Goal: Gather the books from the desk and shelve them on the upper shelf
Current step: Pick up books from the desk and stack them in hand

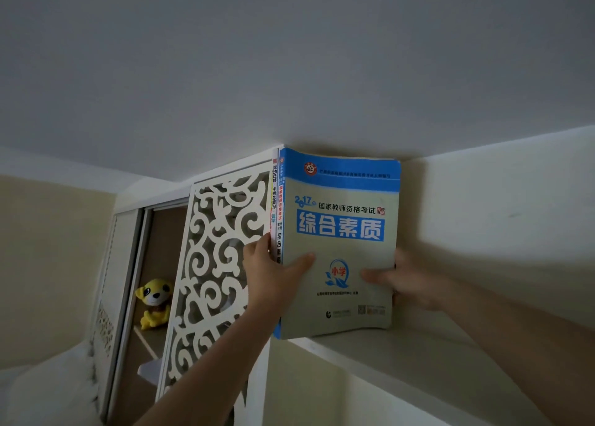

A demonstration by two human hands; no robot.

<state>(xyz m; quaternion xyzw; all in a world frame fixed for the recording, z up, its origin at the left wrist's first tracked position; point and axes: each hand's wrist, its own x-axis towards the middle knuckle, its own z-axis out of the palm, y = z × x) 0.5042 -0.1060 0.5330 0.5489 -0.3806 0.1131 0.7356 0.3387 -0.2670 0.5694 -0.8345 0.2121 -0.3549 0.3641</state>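
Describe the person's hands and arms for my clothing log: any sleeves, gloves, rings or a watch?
Both forearms are bare as far as the frame shows, with no sleeve in view. The left hand and the right hand wear no gloves. No watch or bracelet shows at either wrist, and no ring on the visible fingers. The dim light hides finer detail.

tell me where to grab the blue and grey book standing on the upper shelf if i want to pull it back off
Grip the blue and grey book low on its two side edges, coming from the front, much as the left hand and right hand hold it now. It stands upright on the upper shelf with its top close under the ceiling, so the top edge probably offers little room.
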